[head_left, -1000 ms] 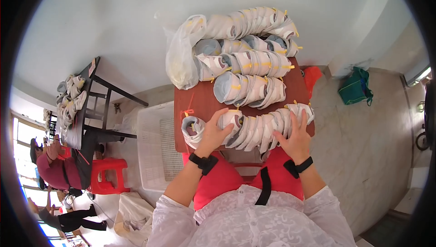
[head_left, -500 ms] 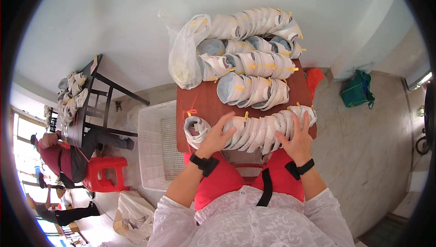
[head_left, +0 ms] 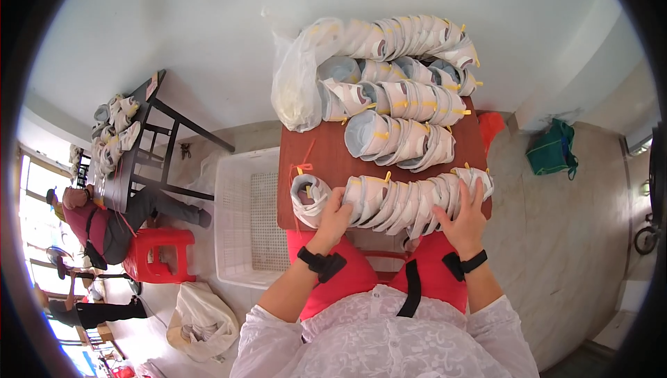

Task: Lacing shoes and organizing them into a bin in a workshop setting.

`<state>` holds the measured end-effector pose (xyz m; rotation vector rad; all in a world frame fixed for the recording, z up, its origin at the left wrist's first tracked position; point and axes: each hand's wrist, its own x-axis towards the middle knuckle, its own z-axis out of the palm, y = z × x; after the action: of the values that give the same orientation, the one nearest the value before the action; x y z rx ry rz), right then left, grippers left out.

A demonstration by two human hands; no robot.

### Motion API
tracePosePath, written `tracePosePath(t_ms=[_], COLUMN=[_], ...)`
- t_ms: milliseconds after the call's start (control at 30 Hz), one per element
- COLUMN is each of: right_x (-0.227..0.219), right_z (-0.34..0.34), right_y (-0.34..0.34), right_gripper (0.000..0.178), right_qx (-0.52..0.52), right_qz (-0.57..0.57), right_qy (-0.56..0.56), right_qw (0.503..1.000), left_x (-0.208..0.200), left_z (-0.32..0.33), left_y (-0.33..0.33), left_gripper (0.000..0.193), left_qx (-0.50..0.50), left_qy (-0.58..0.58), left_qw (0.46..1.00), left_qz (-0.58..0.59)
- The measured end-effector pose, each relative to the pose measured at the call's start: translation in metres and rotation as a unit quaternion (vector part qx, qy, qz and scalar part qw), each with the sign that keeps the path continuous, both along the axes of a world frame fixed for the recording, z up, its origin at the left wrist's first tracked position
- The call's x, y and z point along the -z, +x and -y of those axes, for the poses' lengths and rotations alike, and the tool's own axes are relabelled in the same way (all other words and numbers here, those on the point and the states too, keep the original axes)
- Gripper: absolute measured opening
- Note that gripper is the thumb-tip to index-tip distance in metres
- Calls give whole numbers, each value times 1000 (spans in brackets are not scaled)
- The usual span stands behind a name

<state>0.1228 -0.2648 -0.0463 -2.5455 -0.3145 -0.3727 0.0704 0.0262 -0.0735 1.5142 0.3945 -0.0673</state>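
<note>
A row of nested white and pale pink shoe uppers with yellow tabs lies along the near edge of the brown table. My left hand is at the row's left end, its fingers closed against the first upper; the fingertips are partly hidden. Just left of that hand stands a single shoe upper, with red cord beside it. Over the right end of the row my right hand rests with thumb and fingers spread, touching the uppers.
More rows of nested uppers and a clear plastic bag fill the table's far side. On the floor to the left stands a white crate. A co-worker sits by a black table. A green bag lies at right.
My left hand has gone from spread fingers above the row's left end to closed fingers against it. The right hand stays spread at the right end. The whole view has shifted slightly.
</note>
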Motion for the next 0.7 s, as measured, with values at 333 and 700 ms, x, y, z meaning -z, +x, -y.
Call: tracePosePath(t_ms=[333, 700], right_x=[2, 2], right_z=[0, -3], right_y=[1, 3], right_gripper=[79, 79], right_qx=[0, 6], right_qz=[-4, 6], right_qy=[-16, -4], right_qw=[1000, 1000], left_x=[-25, -36], left_z=[11, 26], left_y=[15, 26], left_gripper=[48, 53], left_qx=[28, 93], left_qy=[214, 237], left_qw=[975, 967], left_qz=[-49, 28])
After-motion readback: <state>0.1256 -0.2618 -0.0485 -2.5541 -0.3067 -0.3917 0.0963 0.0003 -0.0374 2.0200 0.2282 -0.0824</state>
